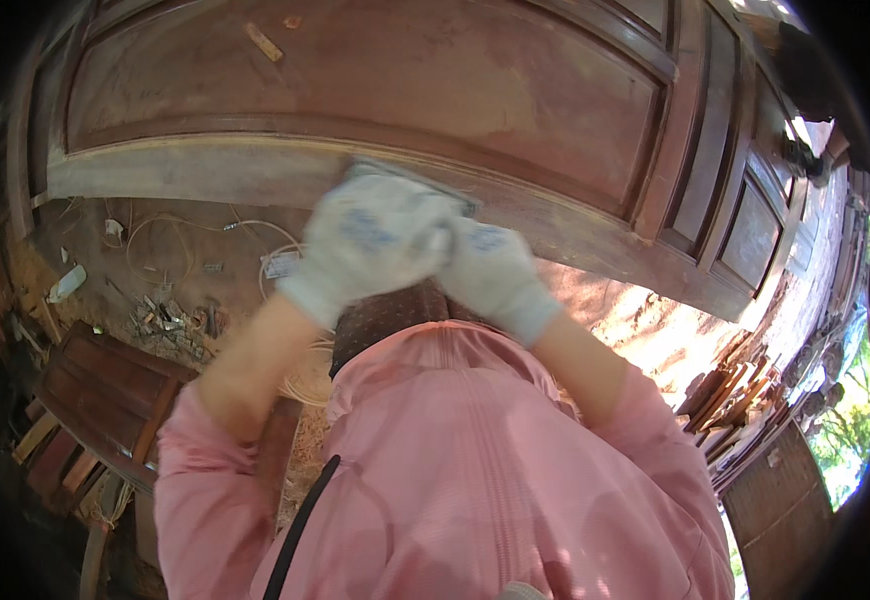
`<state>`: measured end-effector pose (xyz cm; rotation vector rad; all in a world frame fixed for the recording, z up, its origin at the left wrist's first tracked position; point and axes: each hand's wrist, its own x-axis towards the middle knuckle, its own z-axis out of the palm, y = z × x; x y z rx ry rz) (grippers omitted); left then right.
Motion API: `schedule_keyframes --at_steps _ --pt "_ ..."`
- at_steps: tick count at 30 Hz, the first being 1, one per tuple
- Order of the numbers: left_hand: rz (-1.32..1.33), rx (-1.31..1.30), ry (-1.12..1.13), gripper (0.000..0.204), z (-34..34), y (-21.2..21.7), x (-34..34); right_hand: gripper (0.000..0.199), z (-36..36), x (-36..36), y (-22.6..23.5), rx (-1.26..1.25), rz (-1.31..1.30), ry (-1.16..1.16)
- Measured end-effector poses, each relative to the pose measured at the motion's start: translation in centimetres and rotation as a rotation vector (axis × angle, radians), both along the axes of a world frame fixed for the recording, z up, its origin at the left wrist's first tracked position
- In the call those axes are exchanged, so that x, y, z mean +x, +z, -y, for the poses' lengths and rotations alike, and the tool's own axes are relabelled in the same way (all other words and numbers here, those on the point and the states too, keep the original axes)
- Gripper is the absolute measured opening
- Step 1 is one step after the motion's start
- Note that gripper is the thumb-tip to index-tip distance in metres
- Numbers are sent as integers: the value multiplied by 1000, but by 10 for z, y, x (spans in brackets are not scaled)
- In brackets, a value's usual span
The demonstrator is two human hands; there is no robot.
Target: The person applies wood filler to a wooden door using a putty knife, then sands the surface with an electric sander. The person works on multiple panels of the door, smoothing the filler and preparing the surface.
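Both my hands wear pale work gloves with blue markings. My left hand (375,228) is closed over a flat grey block (417,184), which shows as a thin slab beyond the fingers. Pressed close beside it, my right hand (495,272) is closed at the block's right end. Motion blurs the hands, and most of the block is hidden under the gloves. It lies against the near rail of a large brown panelled wooden door (375,75). That rail looks paler and dustier than the panels.
A small wood offcut (263,42) lies on the door. Below left are a coiled pale cable (160,225), scattered small debris (170,322) and a dark wooden stool-like piece (115,385). Stacked wood strips (730,395) stand at the right, above a brown board (780,510).
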<state>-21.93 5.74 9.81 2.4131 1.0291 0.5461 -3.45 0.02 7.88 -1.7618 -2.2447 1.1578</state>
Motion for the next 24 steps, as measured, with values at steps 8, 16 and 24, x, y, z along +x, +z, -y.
schedule_keyframes --at_steps 8,16,24 --pt "-239 -1 -20 28 -28 13 -170 43 -42 -159 1 46 -145 193" --pt "10 9 -24 17 2 2 8 33 2 2 12 -131 20 -51" --pt "56 92 -309 18 54 -13 234 36 98 219 14 -64 442 -13"
